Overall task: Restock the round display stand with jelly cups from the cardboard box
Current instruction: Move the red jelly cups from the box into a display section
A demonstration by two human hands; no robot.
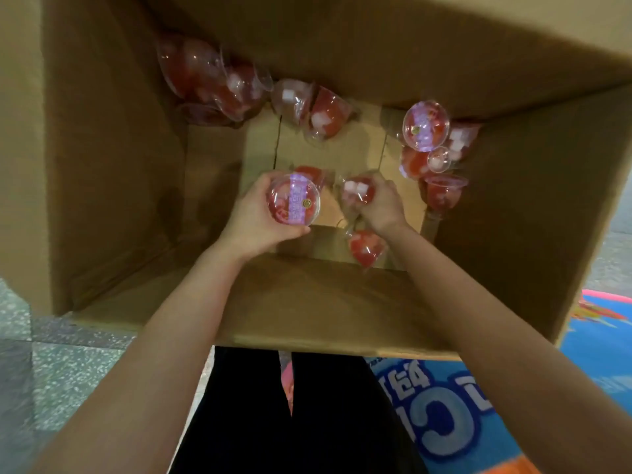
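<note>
Both my arms reach down into a deep cardboard box [113, 186]. My left hand [253, 224] grips a clear jelly cup [294, 201] with red filling and a purple label, lid facing up. My right hand [381, 208] grips another red jelly cup [359, 191] on its side near the box floor. Several more red jelly cups lie loose in the box: a heap at the far left corner [212, 87], a pair at the back middle [313, 109], a cluster at the right wall [432, 148], and one [366, 248] under my right wrist.
The box stands on a speckled grey floor [68, 371]. A round blue printed surface with white lettering and a pink rim [485, 412] lies at the lower right beside the box. My dark trousers [290, 415] show below the box's near wall.
</note>
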